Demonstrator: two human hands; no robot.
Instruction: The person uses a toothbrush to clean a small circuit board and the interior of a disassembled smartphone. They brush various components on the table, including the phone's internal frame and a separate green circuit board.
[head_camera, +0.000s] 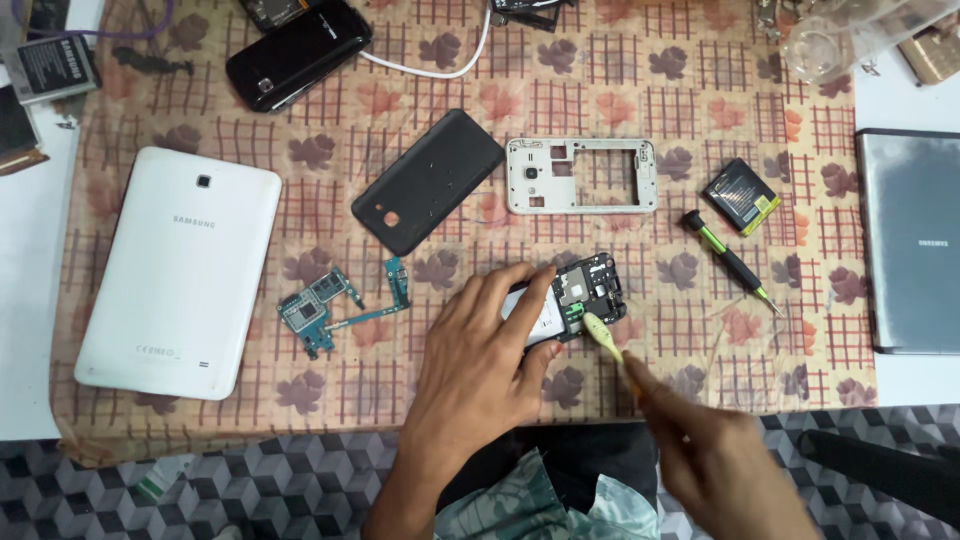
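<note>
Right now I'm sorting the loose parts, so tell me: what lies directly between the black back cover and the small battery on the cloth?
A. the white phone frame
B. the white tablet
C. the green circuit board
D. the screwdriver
A: the white phone frame lies on the cloth, with the black back cover to its left and the small battery to its right.

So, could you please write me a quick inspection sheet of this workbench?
Surface: leaf-patterned checked cloth.
Job's things: opened phone, back exposed, flat; yellow-tipped tool touching it.
Clutter: white tablet, black back cover, white mid-frame, circuit boards, battery, screwdriver, black phone, grey device.
Grips: left hand steadies the phone; right hand holds the tool.
Cables: white cable at top.
Surroundings: patterned floor.
</note>
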